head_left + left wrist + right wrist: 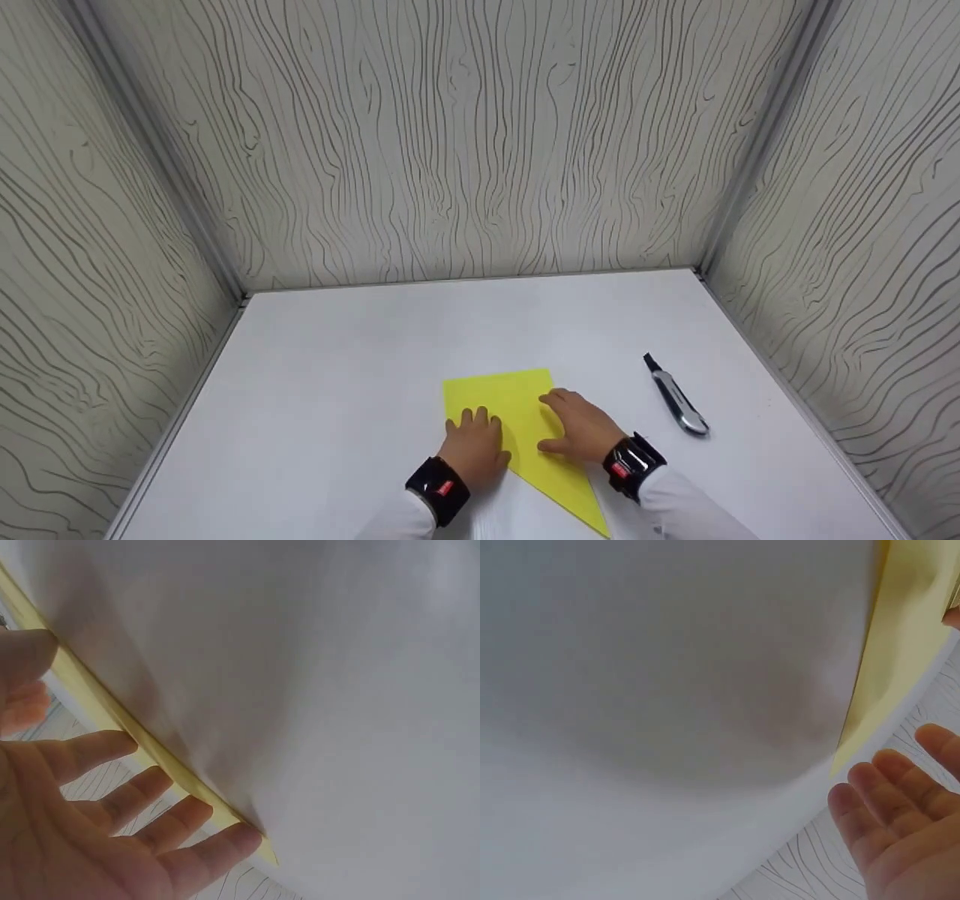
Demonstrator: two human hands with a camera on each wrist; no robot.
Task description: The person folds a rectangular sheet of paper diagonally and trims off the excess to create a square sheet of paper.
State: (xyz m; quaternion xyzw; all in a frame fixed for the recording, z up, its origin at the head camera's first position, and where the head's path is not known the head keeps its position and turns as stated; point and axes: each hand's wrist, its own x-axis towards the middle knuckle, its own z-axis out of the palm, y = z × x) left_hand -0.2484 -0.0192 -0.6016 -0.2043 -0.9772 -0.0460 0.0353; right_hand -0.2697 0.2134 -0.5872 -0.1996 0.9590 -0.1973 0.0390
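Observation:
A folded yellow sheet of paper (510, 391) lies on the white table in the head view, with a slanting lower left edge that runs to a sharp corner at the front. My left hand (474, 451) rests on its left side, fingers spread. In the left wrist view those fingertips (244, 838) touch the paper (97, 694) along its edge. Over the right part of the sheet is my right hand (585, 429), thumb and fingers apart, holding nothing. The right wrist view shows its fingers (885, 799) extended beside the paper (892, 652); whether they touch it, I cannot tell.
To the right of the paper, a black and silver utility knife (679, 401) lies on the white table (322, 420). Wood-grain patterned panels (465, 142) stand behind the table and along both sides, with grey metal posts (169, 172) at the corners.

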